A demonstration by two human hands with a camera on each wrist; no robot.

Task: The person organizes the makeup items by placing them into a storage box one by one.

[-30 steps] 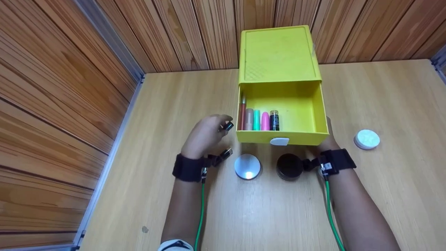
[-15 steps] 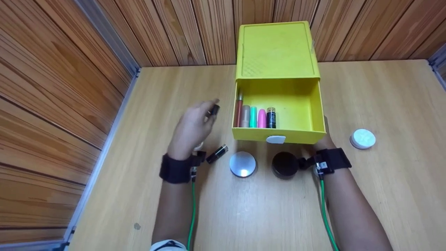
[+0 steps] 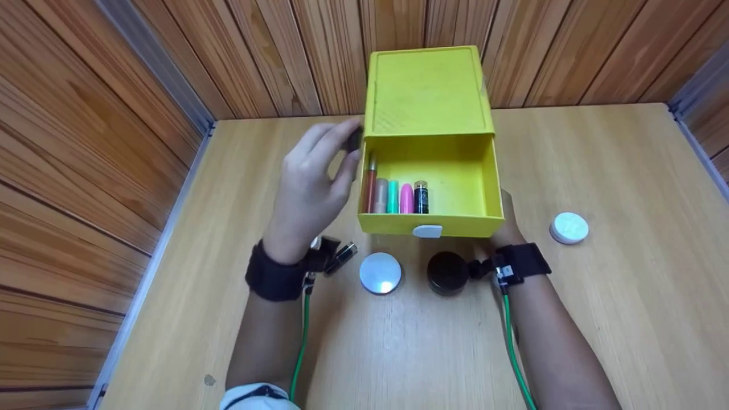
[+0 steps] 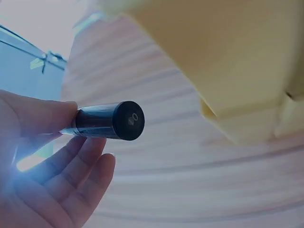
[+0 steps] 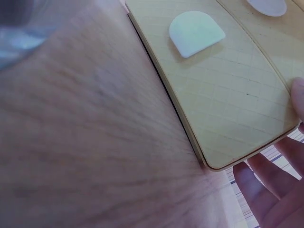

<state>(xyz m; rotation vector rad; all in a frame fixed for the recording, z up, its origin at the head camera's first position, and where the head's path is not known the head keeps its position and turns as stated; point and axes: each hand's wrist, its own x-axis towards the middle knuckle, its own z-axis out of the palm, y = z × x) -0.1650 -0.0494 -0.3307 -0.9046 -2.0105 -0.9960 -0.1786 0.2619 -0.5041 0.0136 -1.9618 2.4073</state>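
My left hand is beside the left wall of the yellow drawer box. Its thumb and fingers pinch a dark lipstick tube, whose round end faces the left wrist camera. In the open drawer, a slim reddish tube, a greyish tube, a green tube, a pink tube and a black lipstick stand in a row along the left. My right hand touches the box's right side with loosely bent fingers; the drawer partly hides it in the head view.
Another black lipstick lies by my left wrist. In front of the box are a silver round container and a dark round container. A white round container stands to the right. Wood-panelled walls border the table.
My left hand has moved away from me along the left of the box, carrying the lipstick. My right hand stays at the box's side, and the head view has shifted slightly.
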